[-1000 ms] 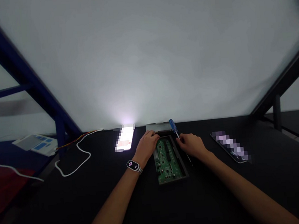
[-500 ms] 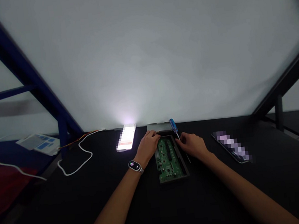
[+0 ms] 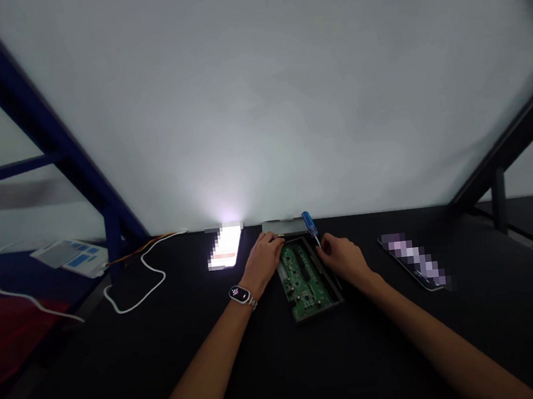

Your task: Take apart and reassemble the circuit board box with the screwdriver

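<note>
The head view shows a green circuit board (image 3: 299, 291) lying in a dark frame (image 3: 320, 312), a bit turned. The left hand (image 3: 262, 264) has its fingers bent over the board's far left corner. The right hand (image 3: 343, 258) is curled at the board's right side, by the metal rod of a blue screwdriver (image 3: 309, 221). I can't tell if either hand is gripping or just touching.

To do this well, I think the hands should press only on the frame's edges, softly, so the tiny parts don't get bent. The rod's tip is best pointed away from the board.

The left fingertips are hard to see, and the right hand hides some of the rod. Left of the board, a phone (image 3: 226, 247) glows too bright to read. Right of it, another phone (image 3: 411, 260) is blurry.
</note>
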`<state>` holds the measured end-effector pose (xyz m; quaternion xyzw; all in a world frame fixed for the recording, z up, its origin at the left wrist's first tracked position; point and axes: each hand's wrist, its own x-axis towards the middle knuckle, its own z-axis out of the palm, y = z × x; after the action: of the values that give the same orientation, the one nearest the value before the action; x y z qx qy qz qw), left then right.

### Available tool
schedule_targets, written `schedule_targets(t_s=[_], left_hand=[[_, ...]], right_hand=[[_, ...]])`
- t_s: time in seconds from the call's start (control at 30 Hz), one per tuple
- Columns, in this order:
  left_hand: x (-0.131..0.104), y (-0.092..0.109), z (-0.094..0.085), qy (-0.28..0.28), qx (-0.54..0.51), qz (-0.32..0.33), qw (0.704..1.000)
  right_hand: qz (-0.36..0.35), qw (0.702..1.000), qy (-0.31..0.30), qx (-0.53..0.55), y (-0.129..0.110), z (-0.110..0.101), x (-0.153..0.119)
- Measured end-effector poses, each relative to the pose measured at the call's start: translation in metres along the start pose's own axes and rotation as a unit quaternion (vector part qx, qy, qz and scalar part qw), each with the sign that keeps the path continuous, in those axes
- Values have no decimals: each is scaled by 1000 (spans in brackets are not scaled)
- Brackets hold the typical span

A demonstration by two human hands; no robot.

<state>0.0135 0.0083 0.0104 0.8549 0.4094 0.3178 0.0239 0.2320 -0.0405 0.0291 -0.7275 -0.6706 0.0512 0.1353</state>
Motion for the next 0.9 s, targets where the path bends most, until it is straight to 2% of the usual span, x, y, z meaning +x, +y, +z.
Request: schedule_targets(t_s=[0.23,0.33,0.4,0.5,0.63,0.73,0.9], left_hand=[[-6,-1,-3,-5,-30,14,999],[-8,-1,-6,-11,-33,7,999],[-9,-1,-7,-15,-28,2,999],[-9,0,-8,-19,-10,3,1000],[-9,4,-11,-19,23,17,999],[-10,7,-14,-22,37,13,999],[-9,9,-16,-22,12,-17,1000]], right_hand=[[9,1000,0,28,3,2,1],[5,999,18,33,2,-3,-2],[-18,998,49,28,-2,-8,-7],[-92,992,84,-5,-15,-14,-18],[-206,976,37,-63,-37,-14,-32],[-205,974,17,-97,-47,-10,-36],[-207,971,9,-118,-50,-6,-34]])
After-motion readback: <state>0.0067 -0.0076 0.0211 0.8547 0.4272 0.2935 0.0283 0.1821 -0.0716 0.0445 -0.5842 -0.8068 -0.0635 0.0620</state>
